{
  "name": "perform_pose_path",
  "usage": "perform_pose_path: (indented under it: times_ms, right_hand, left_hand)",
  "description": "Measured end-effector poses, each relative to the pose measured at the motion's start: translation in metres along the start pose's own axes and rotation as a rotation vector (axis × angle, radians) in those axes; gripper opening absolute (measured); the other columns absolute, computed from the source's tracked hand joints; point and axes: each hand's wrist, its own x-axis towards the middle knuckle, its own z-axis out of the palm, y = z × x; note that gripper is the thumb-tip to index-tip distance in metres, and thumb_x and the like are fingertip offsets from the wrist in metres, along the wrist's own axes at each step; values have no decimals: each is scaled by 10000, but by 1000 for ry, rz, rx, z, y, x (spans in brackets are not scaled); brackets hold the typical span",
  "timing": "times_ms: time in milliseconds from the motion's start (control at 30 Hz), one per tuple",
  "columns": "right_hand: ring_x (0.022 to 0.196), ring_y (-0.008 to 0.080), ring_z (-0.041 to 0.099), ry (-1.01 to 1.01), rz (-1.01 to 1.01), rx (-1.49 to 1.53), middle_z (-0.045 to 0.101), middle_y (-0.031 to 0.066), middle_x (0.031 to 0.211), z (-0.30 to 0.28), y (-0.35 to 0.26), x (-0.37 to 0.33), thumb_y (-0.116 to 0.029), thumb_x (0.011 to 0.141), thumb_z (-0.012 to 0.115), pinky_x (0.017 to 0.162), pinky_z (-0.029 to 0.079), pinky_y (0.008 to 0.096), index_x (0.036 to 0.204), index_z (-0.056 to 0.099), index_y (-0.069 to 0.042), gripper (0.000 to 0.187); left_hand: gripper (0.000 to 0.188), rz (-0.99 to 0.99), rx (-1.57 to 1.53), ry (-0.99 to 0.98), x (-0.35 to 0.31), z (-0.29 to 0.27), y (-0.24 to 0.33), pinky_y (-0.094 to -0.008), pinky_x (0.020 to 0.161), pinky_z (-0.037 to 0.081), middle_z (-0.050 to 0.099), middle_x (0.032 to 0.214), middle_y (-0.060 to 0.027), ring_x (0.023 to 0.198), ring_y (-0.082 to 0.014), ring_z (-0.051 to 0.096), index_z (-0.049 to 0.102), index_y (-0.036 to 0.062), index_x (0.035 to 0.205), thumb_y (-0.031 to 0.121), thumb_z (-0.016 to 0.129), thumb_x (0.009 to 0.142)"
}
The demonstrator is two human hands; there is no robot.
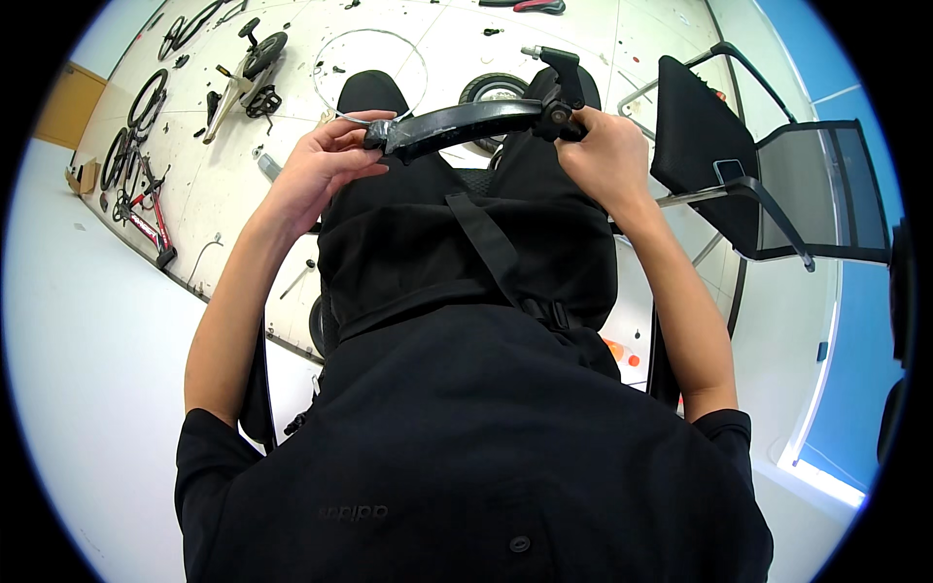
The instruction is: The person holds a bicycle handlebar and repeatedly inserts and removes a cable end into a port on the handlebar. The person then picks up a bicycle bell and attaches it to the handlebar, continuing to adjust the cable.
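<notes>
Over my lap, a curved black bar (466, 124) with a scuffed surface lies crosswise between my two hands. My left hand (326, 163) holds its left end, fingers bent around a grey, wrapped-looking tip. A thin wire loop (425, 68), like a bicycle cable, arcs up from that end. At the other end, a black brake lever (562, 70) with a silver tip rises from a dark clamp (556, 117). My right hand (604, 155) is closed around that end beside the clamp; the hand hides part of what it grips.
A black chair (705, 146) with a phone (729, 172) on its seat stands close on my right. Bicycle parts lie on the floor ahead: a wheel (494, 89) beyond my knees, a pale frame (233, 102), and a red frame (146, 219) at far left.
</notes>
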Motion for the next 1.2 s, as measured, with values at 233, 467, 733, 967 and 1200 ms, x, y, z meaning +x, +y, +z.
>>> perform_pose_path:
  times_ms: [233, 467, 733, 967, 1200]
  right_hand:
    - [592, 328, 605, 59, 15, 45, 622, 149, 632, -2, -4, -1, -124, 661, 630, 565, 476, 369, 806, 706, -52, 179]
    - [592, 335, 595, 63, -13, 37, 607, 153, 620, 1, -2, -1, -129, 669, 627, 561, 466, 384, 762, 687, -51, 135]
    - [589, 335, 611, 65, -53, 0, 615, 135, 605, 3, 0, -1, -169, 709, 632, 532, 477, 397, 711, 662, -63, 109]
    - [636, 340, 617, 8, 13, -6, 629, 155, 659, 2, 0, 0, -140, 672, 638, 587, 481, 397, 796, 699, -60, 159]
    - [624, 338, 618, -23, 21, -11, 629, 157, 654, 2, 0, 1, -147, 674, 642, 586, 483, 390, 808, 700, -48, 177]
  left_hand:
    - [283, -43, 134, 105, 2, -3, -4, -289, 820, 532, 633, 988, -94, 848, -146, 629, 609, -21, 1098, 68, 654, 832]
    - [182, 45, 379, 99, 3, -5, -8, -247, 719, 503, 657, 822, -70, 751, -116, 615, 648, -31, 955, 54, 604, 800]
    - [184, 127, 666, 228, 1, 6, -13, -246, 572, 435, 621, 640, -60, 593, -94, 549, 665, -60, 814, 110, 599, 795]
    - [224, 208, 817, 286, 0, 9, -16, -266, 510, 413, 611, 579, -78, 518, -102, 521, 662, -72, 760, 146, 626, 797]
    - [216, 124, 704, 292, 0, 11, -12, -239, 525, 450, 624, 585, -69, 540, -87, 576, 676, -57, 742, 139, 625, 817]
